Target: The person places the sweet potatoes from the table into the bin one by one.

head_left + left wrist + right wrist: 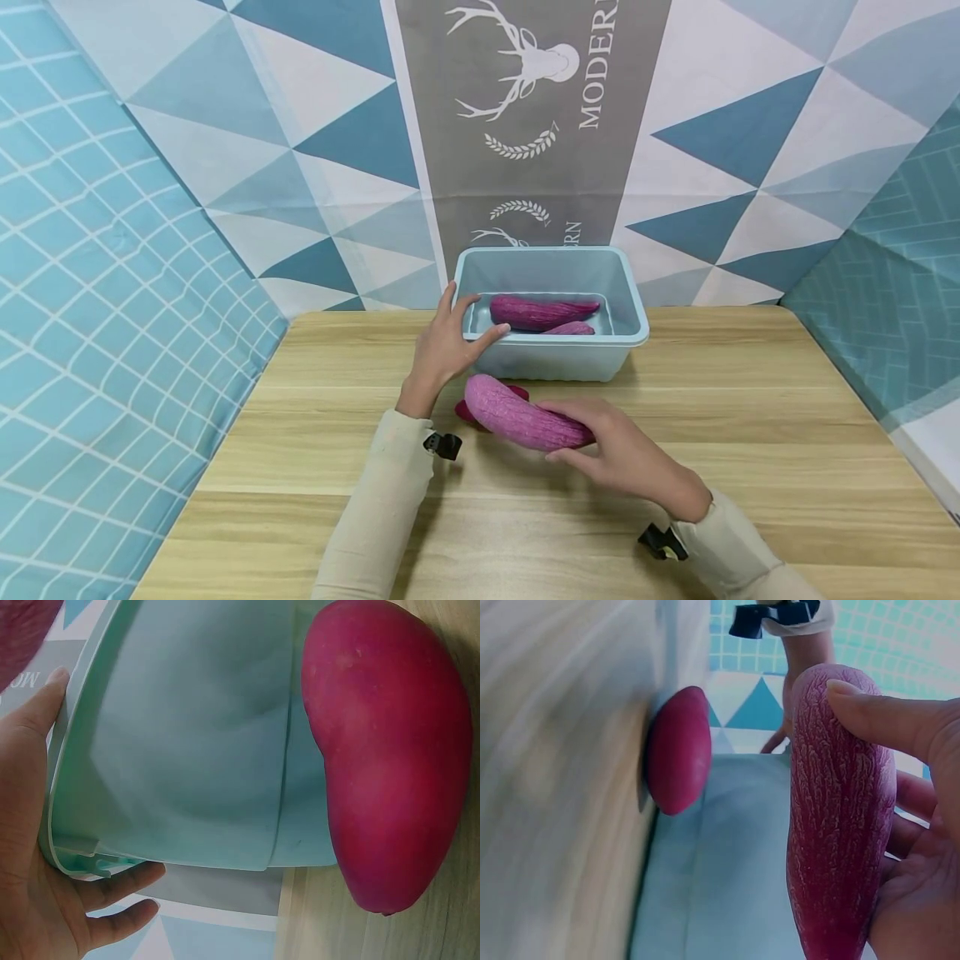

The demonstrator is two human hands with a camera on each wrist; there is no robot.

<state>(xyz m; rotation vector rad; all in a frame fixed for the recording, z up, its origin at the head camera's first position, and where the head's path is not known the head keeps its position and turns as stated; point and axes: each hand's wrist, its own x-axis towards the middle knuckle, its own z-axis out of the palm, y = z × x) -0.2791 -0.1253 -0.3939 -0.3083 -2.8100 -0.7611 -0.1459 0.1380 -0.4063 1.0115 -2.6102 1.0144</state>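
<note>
My right hand [611, 446] grips a long purple sweet potato [517, 414] with wrinkled skin, thumb on one side and fingers on the other. It is held tilted over the table, in front of a light blue plastic box [551, 358]. My left hand [446, 342] holds the box by its front left corner, the thumb over the front rim and the other fingers along the left side. Inside the box lie two purple sweet potatoes [540, 312], the nearer partly hidden by the front rim. A smooth red sweet potato [390, 757] rests on the table before the box, partly covered by the held one in the head view.
The wooden table [750, 467] runs back to a wall cloth [525, 167] with triangles and a deer print, close behind the box. Blue tile-patterned cloth [97, 275] hangs at the left. Black straps [442, 444] are on both wrists.
</note>
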